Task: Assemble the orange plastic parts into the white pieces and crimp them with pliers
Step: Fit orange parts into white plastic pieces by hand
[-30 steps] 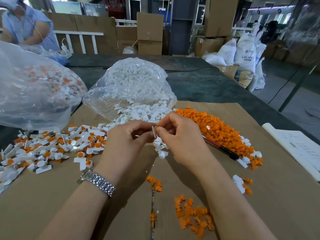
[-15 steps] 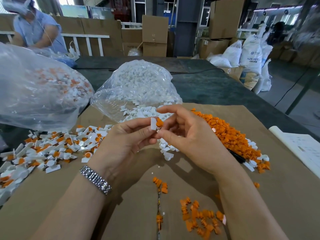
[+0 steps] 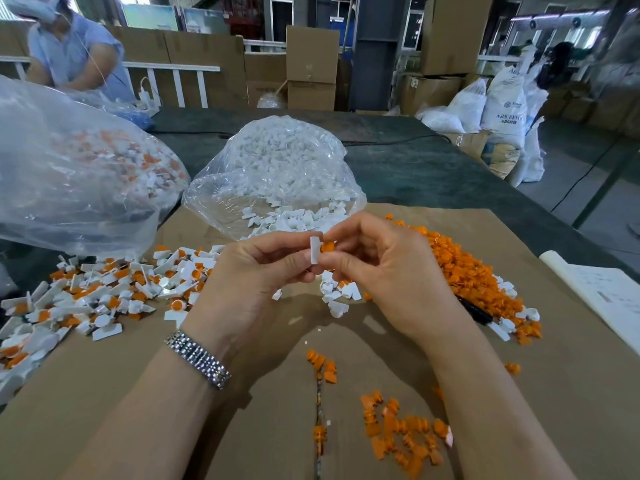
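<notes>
Loose orange parts (image 3: 401, 434) lie nearest me on the cardboard-covered counter (image 3: 554, 410). Above them my left hand (image 3: 249, 275) pinches a white piece (image 3: 315, 250) by its flat edges, and my right hand (image 3: 384, 268) pinches an orange part (image 3: 327, 246) against it. Both feel like light, stiff, smooth plastic, so I judge a fingertip grip on the sides suits best. Beyond lie the orange pile (image 3: 460, 268) and a bag of white pieces (image 3: 277, 168).

Dark table (image 3: 408, 168) under brown cardboard (image 3: 571, 393), with two clear bags (image 3: 69, 174) and scattered orange-and-white parts (image 3: 464, 268).
</notes>
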A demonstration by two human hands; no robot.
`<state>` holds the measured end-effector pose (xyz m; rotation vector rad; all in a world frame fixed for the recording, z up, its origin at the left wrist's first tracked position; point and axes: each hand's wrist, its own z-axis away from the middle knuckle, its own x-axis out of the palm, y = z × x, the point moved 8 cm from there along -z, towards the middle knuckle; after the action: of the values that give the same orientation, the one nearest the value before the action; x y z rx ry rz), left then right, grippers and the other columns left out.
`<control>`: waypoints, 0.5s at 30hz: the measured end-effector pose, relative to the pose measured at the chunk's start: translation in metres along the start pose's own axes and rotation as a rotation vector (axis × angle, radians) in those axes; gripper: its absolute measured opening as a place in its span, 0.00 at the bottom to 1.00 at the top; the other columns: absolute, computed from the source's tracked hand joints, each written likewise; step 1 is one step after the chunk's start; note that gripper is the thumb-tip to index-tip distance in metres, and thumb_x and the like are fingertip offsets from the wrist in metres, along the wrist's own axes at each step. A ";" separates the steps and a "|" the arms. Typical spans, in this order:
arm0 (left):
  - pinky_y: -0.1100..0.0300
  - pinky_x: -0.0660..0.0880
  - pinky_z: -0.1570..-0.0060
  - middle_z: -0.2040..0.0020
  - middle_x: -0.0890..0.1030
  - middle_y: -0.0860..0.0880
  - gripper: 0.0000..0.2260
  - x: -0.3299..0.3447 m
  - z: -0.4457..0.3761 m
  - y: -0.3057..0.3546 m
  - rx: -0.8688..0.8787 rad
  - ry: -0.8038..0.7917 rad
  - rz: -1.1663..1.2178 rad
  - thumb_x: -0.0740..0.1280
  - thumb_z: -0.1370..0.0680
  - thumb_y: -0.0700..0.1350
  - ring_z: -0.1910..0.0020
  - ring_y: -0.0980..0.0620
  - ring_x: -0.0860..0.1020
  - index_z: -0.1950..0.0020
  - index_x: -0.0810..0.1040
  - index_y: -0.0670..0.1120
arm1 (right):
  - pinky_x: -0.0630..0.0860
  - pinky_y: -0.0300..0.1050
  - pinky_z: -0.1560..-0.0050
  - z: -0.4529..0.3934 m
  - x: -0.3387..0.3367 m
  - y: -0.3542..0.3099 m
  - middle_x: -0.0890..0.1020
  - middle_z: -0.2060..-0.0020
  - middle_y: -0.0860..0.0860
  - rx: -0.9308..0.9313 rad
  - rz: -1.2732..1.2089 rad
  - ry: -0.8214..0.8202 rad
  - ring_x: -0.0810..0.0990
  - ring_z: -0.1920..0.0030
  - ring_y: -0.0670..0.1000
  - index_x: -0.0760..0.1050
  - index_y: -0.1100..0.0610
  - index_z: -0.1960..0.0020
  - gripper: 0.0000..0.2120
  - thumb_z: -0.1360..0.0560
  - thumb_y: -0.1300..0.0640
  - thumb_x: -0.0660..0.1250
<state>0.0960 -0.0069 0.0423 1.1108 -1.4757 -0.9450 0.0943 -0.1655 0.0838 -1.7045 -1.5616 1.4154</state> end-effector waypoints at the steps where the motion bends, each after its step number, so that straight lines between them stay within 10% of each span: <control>1: 0.62 0.80 0.55 0.51 0.87 0.42 0.15 0.000 -0.001 -0.001 -0.011 -0.003 0.007 0.78 0.35 0.46 0.54 0.47 0.84 0.50 0.88 0.46 | 0.83 0.43 0.54 0.000 0.001 -0.002 0.84 0.60 0.46 -0.018 0.028 0.005 0.85 0.59 0.46 0.80 0.53 0.47 0.08 0.26 0.57 0.75; 15: 0.63 0.81 0.58 0.50 0.86 0.39 0.12 0.003 -0.002 -0.008 -0.113 -0.041 0.223 0.70 0.29 0.33 0.55 0.47 0.86 0.47 0.85 0.36 | 0.78 0.36 0.54 0.000 0.001 -0.007 0.85 0.59 0.47 -0.091 -0.041 0.025 0.84 0.56 0.47 0.82 0.54 0.47 0.08 0.25 0.60 0.75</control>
<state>0.0990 -0.0116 0.0359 0.8305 -1.5239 -0.8868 0.0910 -0.1627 0.0897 -1.7253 -1.6607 1.3164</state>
